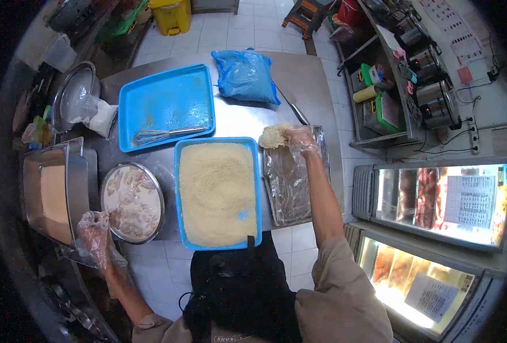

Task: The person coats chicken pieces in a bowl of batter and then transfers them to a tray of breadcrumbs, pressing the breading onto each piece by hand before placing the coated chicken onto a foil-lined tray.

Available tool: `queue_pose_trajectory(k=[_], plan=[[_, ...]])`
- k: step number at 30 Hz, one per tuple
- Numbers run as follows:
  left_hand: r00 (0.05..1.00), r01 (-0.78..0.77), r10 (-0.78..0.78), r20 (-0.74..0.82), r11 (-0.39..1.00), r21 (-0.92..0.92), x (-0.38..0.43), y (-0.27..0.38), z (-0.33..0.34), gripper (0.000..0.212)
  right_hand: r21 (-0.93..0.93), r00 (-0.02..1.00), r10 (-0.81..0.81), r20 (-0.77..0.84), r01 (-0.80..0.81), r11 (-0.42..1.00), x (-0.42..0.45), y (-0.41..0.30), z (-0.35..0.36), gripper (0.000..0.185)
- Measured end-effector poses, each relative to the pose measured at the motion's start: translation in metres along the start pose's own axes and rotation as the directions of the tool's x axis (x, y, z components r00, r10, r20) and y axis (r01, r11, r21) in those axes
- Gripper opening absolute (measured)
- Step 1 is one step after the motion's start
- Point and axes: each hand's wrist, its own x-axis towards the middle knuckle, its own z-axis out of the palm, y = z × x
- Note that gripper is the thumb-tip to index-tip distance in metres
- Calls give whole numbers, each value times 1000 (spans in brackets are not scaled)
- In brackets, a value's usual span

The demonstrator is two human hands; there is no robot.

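Note:
In a thin clear plastic glove, my right hand (pixel 301 139) grips a crumb-coated piece of food (pixel 276 135) over the top end of a plastic-wrapped tray (pixel 288 188). My left hand (pixel 95 233), also gloved, is by the left rim of a round metal bowl (pixel 133 202) of raw meat pieces in white liquid; whether its fingers hold anything cannot be told. Between the hands lies a blue tray (pixel 258 193) filled with pale breadcrumbs (pixel 217 188). A deep metal pan (pixel 56 197) of orange-beige liquid stands left of the bowl.
Farther back are an empty-looking blue tray (pixel 167 103) with a wire whisk (pixel 163 136), a blue plastic bag (pixel 247 77) and a knife (pixel 295 110). A metal bowl (pixel 75 96) and a bag of white powder (pixel 103 118) stand back left. Lit display fridges (pixel 442 201) and a shelf rack are at right.

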Motion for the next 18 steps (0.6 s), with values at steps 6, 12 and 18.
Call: queue_pose_trajectory(k=[6,12,18], plan=[[966,-158,188,-179,972,172,-22,46,-18,16,-457,996,-42,-78,2,890,0,7,21,40],[964,139,-148,221,989,56,-11,-27,10,25,-519,951,-37,-306,-135,844,-46,-12,-6,47],[982,161,-163,92,987,23,-12,22,0,19,-519,844,-31,-536,-301,800,-140,-45,-54,46]])
